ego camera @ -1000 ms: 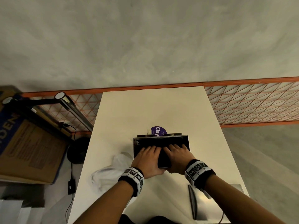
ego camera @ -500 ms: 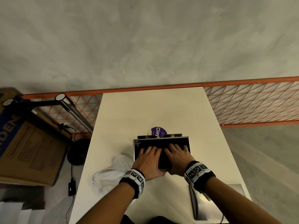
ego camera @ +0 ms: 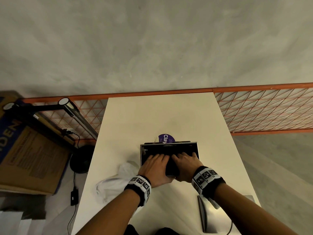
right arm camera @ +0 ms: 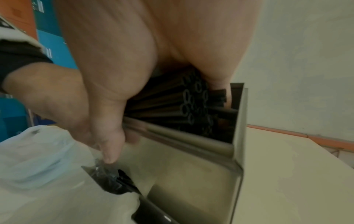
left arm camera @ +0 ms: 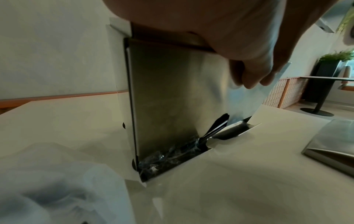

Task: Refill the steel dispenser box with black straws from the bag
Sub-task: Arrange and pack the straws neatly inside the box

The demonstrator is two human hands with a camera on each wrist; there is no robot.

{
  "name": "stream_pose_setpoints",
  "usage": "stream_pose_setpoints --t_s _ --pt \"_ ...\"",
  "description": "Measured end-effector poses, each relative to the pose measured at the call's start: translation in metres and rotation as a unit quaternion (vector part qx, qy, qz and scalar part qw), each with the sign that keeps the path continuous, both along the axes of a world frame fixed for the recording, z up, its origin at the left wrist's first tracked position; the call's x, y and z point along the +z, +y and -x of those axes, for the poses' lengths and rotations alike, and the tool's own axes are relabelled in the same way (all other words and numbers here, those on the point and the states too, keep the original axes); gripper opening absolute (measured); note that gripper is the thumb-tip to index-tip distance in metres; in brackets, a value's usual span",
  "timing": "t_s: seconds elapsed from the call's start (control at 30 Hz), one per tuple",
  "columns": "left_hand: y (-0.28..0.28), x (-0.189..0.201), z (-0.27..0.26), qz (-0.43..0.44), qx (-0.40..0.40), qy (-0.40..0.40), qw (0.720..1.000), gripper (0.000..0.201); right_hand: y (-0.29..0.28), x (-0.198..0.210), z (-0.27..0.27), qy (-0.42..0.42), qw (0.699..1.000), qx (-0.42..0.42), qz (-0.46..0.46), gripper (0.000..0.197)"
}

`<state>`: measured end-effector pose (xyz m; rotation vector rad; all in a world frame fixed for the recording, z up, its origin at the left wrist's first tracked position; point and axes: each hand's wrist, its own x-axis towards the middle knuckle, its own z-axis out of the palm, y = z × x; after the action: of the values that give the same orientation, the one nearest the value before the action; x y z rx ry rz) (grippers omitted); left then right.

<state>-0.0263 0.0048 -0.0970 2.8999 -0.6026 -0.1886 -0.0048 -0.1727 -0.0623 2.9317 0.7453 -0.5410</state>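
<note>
- Steel dispenser box (ego camera: 169,146) stands upright mid-table (ego camera: 152,119), top open, lid off.
- Inside it I see a packed bundle of black straws (right arm camera: 193,98), open tube ends facing the right wrist camera, filling the upper part of the box.
- Left hand (ego camera: 153,168) lies over the left half of the open top, fingers (ego camera: 158,157) straight and spread, pressing down on the straws. Thumb hangs down the outside of the front wall in the left wrist view.
- Right hand (ego camera: 184,167) lies over the right half, fingers (ego camera: 185,156) likewise flat on the straws, not curled round anything. Its thumb (right arm camera: 107,145) reaches down the front wall.
- At the foot of the box, the dispensing tray (left arm camera: 235,131) holds a few straws; crinkled clear wrap (left arm camera: 162,157) sits along the bottom slot.
- Bag (ego camera: 111,184), translucent white plastic, lies crumpled on the table just left of the box, touching its lower corner in the left wrist view. I cannot tell whether any straws remain in it.
- Flat steel lid (ego camera: 220,216) lies on the table near my right forearm, apart from the box.
- Purple round sticker (ego camera: 165,139) sits right behind the box.
</note>
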Motion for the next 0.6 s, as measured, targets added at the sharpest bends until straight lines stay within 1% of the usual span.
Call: stream_pose_setpoints --t_s 0.13,0.23,0.37,0.43,0.5,0.6 --pt "0.0001 -0.0018 -0.0021 -0.007 -0.008 -0.007 1.000 0.081 0.0009 -0.0003 -0.0022 0.001 1.000 0.003 0.020 0.075" --pt "0.0001 -0.0023 -0.0008 -0.017 -0.012 -0.010 1.000 0.080 0.0038 -0.0023 -0.0010 -0.010 0.999 0.010 0.039 0.078" --pt "-0.0008 -0.0028 0.0015 -0.029 -0.006 -0.009 1.000 0.078 0.0074 -0.0008 -0.0003 -0.020 0.997 0.033 0.067 0.088" --pt "-0.0005 -0.0041 0.0025 -0.025 -0.005 -0.012 1.000 0.076 0.0078 0.0006 0.0010 -0.020 0.997 0.041 0.057 0.086" --pt "-0.0007 -0.0038 0.0030 -0.023 -0.004 -0.016 1.000 0.075 0.0061 -0.0007 0.0025 -0.025 0.998 0.039 0.040 0.078" --pt "-0.0011 -0.0034 0.0027 -0.024 -0.001 -0.012 1.000 0.074 0.0043 -0.0034 0.0010 -0.009 0.999 0.031 0.020 0.073"
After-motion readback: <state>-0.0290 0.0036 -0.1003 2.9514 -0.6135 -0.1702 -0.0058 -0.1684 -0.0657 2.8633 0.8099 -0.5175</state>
